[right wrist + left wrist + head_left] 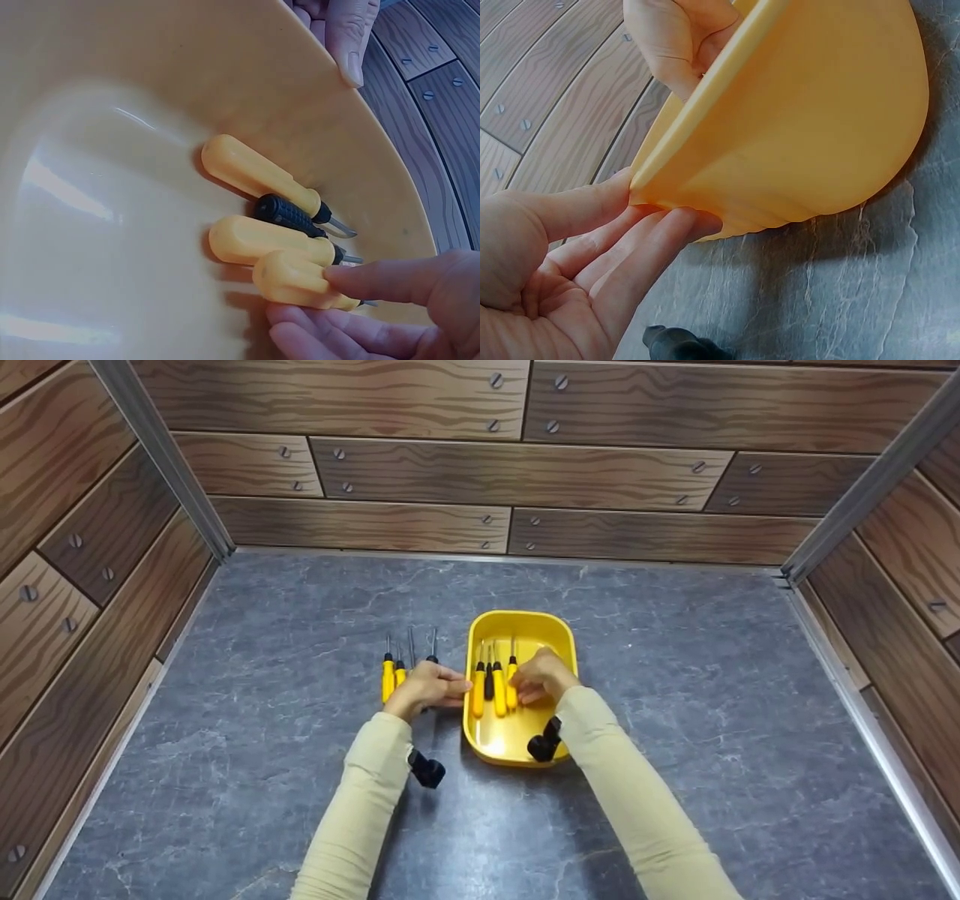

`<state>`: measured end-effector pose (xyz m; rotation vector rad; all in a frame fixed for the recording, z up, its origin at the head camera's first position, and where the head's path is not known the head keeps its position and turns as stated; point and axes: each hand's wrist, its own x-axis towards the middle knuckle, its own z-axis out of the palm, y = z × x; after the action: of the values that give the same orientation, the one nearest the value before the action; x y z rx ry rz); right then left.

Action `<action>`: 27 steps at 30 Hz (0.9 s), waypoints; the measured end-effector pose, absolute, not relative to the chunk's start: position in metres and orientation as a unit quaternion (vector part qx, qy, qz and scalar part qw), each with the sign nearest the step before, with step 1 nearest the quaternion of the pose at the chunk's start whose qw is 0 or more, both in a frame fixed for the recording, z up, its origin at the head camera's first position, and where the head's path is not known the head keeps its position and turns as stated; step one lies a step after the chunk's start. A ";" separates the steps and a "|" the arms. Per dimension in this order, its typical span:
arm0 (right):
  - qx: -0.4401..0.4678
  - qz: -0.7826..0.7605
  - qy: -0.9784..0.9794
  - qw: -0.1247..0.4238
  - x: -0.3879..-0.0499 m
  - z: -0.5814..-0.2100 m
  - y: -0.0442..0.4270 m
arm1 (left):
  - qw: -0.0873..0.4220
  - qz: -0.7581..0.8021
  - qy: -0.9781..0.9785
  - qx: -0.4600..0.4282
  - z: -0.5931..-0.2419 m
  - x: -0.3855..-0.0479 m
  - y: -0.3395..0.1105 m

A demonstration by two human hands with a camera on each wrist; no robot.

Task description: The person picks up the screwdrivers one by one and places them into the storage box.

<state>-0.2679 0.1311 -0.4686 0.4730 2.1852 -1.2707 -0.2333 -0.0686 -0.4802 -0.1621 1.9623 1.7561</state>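
Inside the yellow tray [517, 742] several screwdrivers lie side by side: two with yellow handles [251, 171] [270, 241] and a black-handled one [285, 214] between them. My right hand [544, 675] pinches another yellow screwdriver [292, 281] by its handle, beside the others in the tray. With thumb above and fingers beneath, my left hand [577, 262] grips the tray's left rim. Left of the tray, more screwdrivers, among them a yellow one [388, 679], lie on the grey surface, partly hidden by my left hand.
The grey marbled surface [712, 697] spreads around the tray. Wood-patterned panels [420, 472] stand at the back and both sides, with metal strips [870, 697] along the corners and edges. A black wrist camera [426, 769] is on my left wrist.
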 end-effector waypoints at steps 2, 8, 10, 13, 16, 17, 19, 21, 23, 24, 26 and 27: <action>0.179 -0.474 0.814 0.282 -0.268 -0.469 0.131 | 0.249 0.643 0.722 -0.059 -0.480 -0.233 -0.068; 0.181 -0.470 0.813 0.292 -0.267 -0.471 0.129 | 0.250 0.636 0.727 -0.065 -0.481 -0.234 -0.067; 0.178 -0.470 0.814 0.291 -0.266 -0.472 0.128 | 0.253 0.636 0.726 -0.066 -0.481 -0.234 -0.067; 0.176 -0.468 0.817 0.286 -0.265 -0.472 0.128 | 0.257 0.636 0.725 -0.066 -0.481 -0.234 -0.067; 0.179 -0.464 0.821 0.281 -0.265 -0.472 0.127 | 0.257 0.635 0.725 -0.069 -0.480 -0.234 -0.068; 0.181 -0.462 0.822 0.281 -0.265 -0.472 0.127 | 0.257 0.635 0.725 -0.069 -0.480 -0.234 -0.068; 0.184 -0.456 0.824 0.281 -0.265 -0.472 0.126 | 0.256 0.634 0.727 -0.069 -0.480 -0.233 -0.068; 0.183 -0.450 0.827 0.284 -0.266 -0.472 0.125 | 0.255 0.634 0.727 -0.070 -0.480 -0.234 -0.068; 0.183 -0.450 0.826 0.287 -0.266 -0.471 0.125 | 0.254 0.635 0.727 -0.071 -0.480 -0.234 -0.068; 0.181 -0.450 0.826 0.288 -0.266 -0.470 0.125 | 0.254 0.634 0.727 -0.073 -0.480 -0.234 -0.068; 0.178 -0.452 0.825 0.288 -0.266 -0.469 0.126 | 0.254 0.633 0.727 -0.075 -0.480 -0.235 -0.068; 0.179 -0.453 0.825 0.288 -0.266 -0.468 0.126 | 0.255 0.634 0.727 -0.074 -0.480 -0.235 -0.068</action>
<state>-0.2660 0.1259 -0.4683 0.4777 2.2026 -1.2089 -0.2347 -0.0682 -0.4802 -0.2024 1.9744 1.7210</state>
